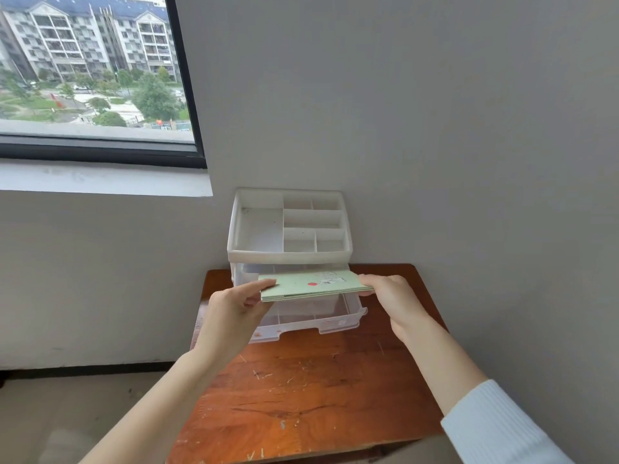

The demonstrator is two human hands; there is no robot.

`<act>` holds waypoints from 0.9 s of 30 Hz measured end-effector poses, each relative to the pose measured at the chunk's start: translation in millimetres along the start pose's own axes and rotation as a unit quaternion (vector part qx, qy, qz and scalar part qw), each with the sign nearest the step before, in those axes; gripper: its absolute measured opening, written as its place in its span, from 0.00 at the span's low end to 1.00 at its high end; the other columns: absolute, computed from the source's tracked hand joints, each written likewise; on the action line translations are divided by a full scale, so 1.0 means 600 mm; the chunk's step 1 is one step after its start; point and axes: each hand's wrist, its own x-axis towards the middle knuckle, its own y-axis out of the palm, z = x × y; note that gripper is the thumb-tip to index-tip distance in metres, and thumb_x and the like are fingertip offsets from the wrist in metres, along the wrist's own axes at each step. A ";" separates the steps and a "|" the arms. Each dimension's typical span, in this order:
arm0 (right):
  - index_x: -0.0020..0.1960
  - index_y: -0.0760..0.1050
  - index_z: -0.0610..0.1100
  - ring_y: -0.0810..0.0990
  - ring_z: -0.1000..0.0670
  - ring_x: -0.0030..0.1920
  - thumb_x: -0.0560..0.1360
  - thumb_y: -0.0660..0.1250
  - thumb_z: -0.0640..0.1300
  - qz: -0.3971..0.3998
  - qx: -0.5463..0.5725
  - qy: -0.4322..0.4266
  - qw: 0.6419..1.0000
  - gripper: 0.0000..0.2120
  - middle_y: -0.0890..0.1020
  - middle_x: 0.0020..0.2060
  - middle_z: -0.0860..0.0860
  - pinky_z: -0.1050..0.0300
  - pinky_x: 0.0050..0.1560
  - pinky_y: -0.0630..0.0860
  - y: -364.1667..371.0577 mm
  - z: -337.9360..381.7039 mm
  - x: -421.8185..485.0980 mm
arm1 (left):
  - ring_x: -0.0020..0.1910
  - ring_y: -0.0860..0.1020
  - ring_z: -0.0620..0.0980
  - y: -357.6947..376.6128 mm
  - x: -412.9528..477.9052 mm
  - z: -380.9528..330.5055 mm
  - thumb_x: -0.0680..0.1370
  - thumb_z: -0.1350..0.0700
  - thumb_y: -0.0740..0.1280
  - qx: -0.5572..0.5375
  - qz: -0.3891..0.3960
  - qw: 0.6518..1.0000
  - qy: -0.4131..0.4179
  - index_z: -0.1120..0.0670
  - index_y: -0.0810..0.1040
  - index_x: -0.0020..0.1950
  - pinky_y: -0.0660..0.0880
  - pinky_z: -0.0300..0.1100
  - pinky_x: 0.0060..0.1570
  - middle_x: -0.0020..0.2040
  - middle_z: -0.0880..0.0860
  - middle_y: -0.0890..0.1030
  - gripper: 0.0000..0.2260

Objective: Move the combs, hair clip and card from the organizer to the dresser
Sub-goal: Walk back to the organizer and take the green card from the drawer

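Observation:
A white plastic organizer point(289, 254) stands at the back of the wooden dresser point(308, 396), against the wall. Its clear lower drawer point(338, 321) is pulled out toward me. A pale green folded card point(301, 286) with a red dot and a small label is held level just above the open drawer. My left hand point(234, 313) pinches the card's left edge and my right hand point(395, 303) grips its right edge. The organizer's top tray compartments look bare. No combs or hair clip are visible; part of the drawer is hidden by the card.
The dresser top in front of the drawer is scratched orange-brown wood. A grey wall rises behind and to the right. A window with a white sill point(100, 177) lies up left, and the floor point(67, 416) drops off left of the dresser.

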 end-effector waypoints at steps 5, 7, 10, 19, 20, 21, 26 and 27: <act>0.42 0.85 0.48 0.79 0.60 0.54 0.76 0.66 0.48 0.102 -0.003 -0.048 0.994 0.10 0.85 0.49 0.57 0.63 0.52 0.68 -0.043 -0.024 -0.069 | 0.52 0.82 0.40 -0.018 -0.051 -0.008 0.70 0.56 0.69 -0.255 0.113 0.953 -0.120 0.46 0.82 0.58 0.78 0.29 0.45 0.51 0.44 0.86 0.17; 0.47 0.85 0.46 0.76 0.59 0.59 0.74 0.67 0.53 0.155 -0.031 -0.060 0.986 0.13 0.82 0.55 0.56 0.59 0.59 0.68 -0.058 -0.049 -0.086 | 0.52 0.82 0.41 -0.015 -0.071 0.000 0.71 0.55 0.70 -0.319 0.135 0.923 -0.169 0.47 0.84 0.53 0.79 0.30 0.45 0.52 0.45 0.86 0.12; 0.48 0.85 0.47 0.76 0.58 0.61 0.71 0.69 0.55 0.205 -0.078 -0.076 0.973 0.13 0.83 0.55 0.57 0.56 0.63 0.68 -0.060 -0.080 -0.097 | 0.43 0.85 0.45 -0.001 -0.093 0.021 0.72 0.62 0.72 -0.278 0.087 0.936 -0.200 0.52 0.82 0.46 0.79 0.32 0.35 0.43 0.48 0.87 0.06; 0.50 0.84 0.45 0.80 0.60 0.56 0.72 0.72 0.39 0.185 -0.068 -0.142 0.970 0.08 0.83 0.56 0.54 0.69 0.54 0.76 -0.008 -0.100 -0.034 | 0.40 0.84 0.42 0.016 -0.081 0.072 0.68 0.59 0.75 -0.107 0.028 0.973 -0.205 0.49 0.73 0.34 0.78 0.44 0.41 0.38 0.45 0.86 0.12; 0.50 0.84 0.45 0.80 0.59 0.56 0.72 0.71 0.39 0.181 -0.069 -0.148 0.970 0.08 0.84 0.55 0.54 0.70 0.53 0.76 -0.003 -0.096 -0.025 | 0.39 0.84 0.41 0.019 -0.069 0.072 0.68 0.58 0.75 -0.103 0.020 0.973 -0.205 0.49 0.73 0.35 0.78 0.43 0.40 0.38 0.44 0.86 0.11; 0.50 0.85 0.46 0.80 0.58 0.56 0.73 0.71 0.39 0.177 -0.079 -0.151 0.969 0.08 0.84 0.55 0.55 0.70 0.53 0.76 0.001 -0.090 -0.015 | 0.38 0.84 0.41 0.022 -0.055 0.072 0.68 0.57 0.75 -0.101 0.012 0.974 -0.203 0.49 0.73 0.36 0.78 0.40 0.38 0.38 0.44 0.85 0.11; 0.48 0.84 0.48 0.79 0.54 0.57 0.74 0.70 0.41 0.156 -0.151 -0.153 0.964 0.06 0.83 0.54 0.56 0.56 0.61 0.73 0.021 -0.060 0.033 | 0.45 0.83 0.45 0.032 0.018 0.069 0.70 0.60 0.72 -0.095 -0.012 0.976 -0.198 0.52 0.73 0.40 0.74 0.31 0.37 0.43 0.44 0.83 0.09; 0.49 0.84 0.47 0.79 0.53 0.57 0.74 0.70 0.41 0.153 -0.155 -0.154 0.964 0.06 0.82 0.54 0.55 0.55 0.61 0.73 0.024 -0.056 0.041 | 0.46 0.82 0.45 0.034 0.030 0.069 0.69 0.61 0.72 -0.089 -0.016 0.975 -0.203 0.53 0.73 0.41 0.74 0.33 0.38 0.43 0.44 0.82 0.09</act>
